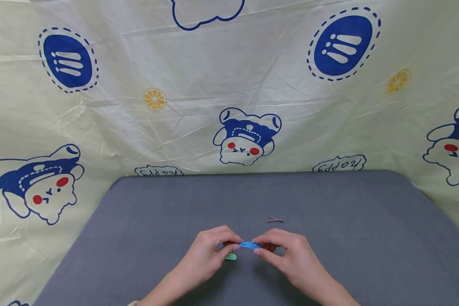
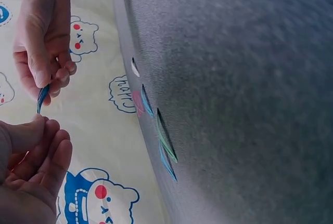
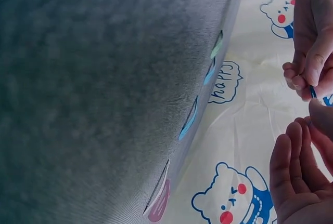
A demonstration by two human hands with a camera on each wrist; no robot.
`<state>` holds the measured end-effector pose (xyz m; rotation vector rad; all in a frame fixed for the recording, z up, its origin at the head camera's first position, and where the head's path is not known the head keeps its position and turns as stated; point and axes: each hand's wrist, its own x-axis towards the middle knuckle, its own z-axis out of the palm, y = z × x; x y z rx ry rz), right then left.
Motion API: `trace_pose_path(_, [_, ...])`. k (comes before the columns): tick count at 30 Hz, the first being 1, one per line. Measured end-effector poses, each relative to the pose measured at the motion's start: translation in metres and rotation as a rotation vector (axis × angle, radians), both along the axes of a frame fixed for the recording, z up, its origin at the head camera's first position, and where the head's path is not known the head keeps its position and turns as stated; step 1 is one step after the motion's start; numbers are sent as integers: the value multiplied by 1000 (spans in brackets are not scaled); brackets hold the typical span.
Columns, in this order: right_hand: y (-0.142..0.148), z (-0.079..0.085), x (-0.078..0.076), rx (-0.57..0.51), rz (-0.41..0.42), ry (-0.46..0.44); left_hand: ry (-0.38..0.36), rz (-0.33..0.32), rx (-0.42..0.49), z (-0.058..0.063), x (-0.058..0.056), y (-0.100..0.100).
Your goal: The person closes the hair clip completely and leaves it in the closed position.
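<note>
A slim blue hair clip point(image 1: 249, 245) is held level above the table between my two hands. My left hand point(image 1: 208, 250) pinches its left end between thumb and fingertip, and my right hand point(image 1: 290, 253) pinches the right end. In the left wrist view, the blue clip point(image 2: 42, 98) bridges the small gap between the fingertips. A green hair clip point(image 1: 231, 257) lies on the table just below the left thumb, partly hidden by the hand. Past the right hand lies a thin pinkish-purple clip point(image 1: 275, 219).
Both wrist views show several clips lying on the grey table point(image 1: 157, 204), among them a blue one point(image 3: 189, 122), a pink one point(image 3: 160, 203) and a whitish piece point(image 2: 135, 67). A cream cloth point(image 1: 191, 76) printed with bears hangs behind the table.
</note>
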<state>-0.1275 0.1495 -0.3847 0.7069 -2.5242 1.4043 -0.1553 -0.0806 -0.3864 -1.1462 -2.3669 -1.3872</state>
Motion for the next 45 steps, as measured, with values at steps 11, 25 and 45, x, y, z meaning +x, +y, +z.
trace_pose_path(11, [1,-7,-1,65,-15,75,-56,-25,-70,-5,-6,2])
trace_pose_path(25, [11,-7,-12,207,107,-3,-179,-46,-164,-14,-18,7])
trace_pose_path(45, [13,-16,-31,251,98,-266,-323,-78,-313,-23,-37,15])
